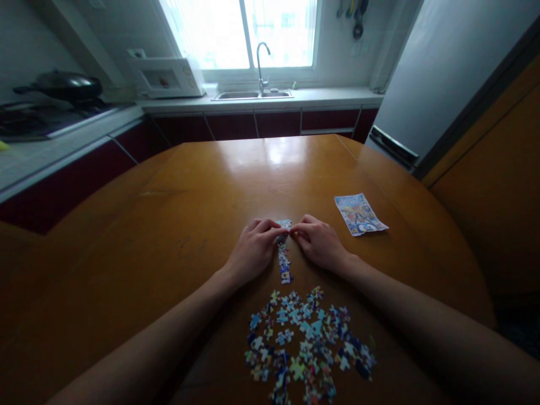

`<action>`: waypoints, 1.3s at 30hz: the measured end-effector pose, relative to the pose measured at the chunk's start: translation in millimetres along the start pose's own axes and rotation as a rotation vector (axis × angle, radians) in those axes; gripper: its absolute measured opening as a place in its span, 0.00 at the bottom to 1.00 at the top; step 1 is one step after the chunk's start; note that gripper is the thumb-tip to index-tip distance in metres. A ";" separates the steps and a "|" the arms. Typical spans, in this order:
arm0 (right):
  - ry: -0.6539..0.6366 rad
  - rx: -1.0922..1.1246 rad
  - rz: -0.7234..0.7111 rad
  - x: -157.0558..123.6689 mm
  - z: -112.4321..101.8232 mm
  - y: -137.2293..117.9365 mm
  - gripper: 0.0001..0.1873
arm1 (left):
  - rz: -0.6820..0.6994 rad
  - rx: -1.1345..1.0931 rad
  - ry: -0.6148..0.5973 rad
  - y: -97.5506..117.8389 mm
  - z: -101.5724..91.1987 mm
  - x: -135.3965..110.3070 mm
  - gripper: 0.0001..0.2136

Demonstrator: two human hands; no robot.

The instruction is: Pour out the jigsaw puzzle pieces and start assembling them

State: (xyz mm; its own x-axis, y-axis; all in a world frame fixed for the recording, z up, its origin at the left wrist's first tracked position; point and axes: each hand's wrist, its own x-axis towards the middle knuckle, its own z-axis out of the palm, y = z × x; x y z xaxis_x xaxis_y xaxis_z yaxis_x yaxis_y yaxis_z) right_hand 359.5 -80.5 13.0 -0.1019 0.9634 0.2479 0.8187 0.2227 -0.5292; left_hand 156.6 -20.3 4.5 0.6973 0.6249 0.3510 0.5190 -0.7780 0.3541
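A narrow strip of joined jigsaw puzzle pieces (pixel 284 264) lies flat on the wooden table, running away from me. My left hand (pixel 257 242) rests at its left side, fingers bent together with the tips on the upper part of the strip. From the right, my right hand (pixel 316 239) touches the strip's right edge near the top, thumb and forefinger closed together. Whether a loose piece is between those fingertips is too small to tell. Nearer to me, a spread of loose puzzle pieces (pixel 306 329) covers the table between my forearms.
A printed picture sheet (pixel 360 215) lies to the right of my right hand. The round-edged wooden table (pixel 189 185) extends toward a counter with a sink (pixel 253 95) and a microwave (pixel 166 77). A pan (pixel 67 85) sits on the stove at left; a fridge (pixel 447 67) stands at right.
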 end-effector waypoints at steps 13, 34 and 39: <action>-0.005 0.021 0.011 1.3 -0.3 1.2 0.12 | -0.036 0.004 0.002 -3.4 3.3 -1.3 0.17; 0.062 0.119 0.007 0.8 5.6 7.0 0.10 | -0.092 -0.085 0.091 -0.8 1.2 2.5 0.11; 0.074 0.080 0.054 3.2 8.6 5.8 0.06 | -0.091 -0.073 0.075 -2.0 2.2 2.3 0.12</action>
State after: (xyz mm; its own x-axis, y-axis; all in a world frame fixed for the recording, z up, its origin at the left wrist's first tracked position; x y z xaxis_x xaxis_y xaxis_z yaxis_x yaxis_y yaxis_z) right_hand 359.0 -74.9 3.7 -0.0141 0.9614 0.2749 0.7738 0.1846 -0.6059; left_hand 158.3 -17.4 2.7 0.6090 0.6978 0.3771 0.5390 -0.7129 0.4487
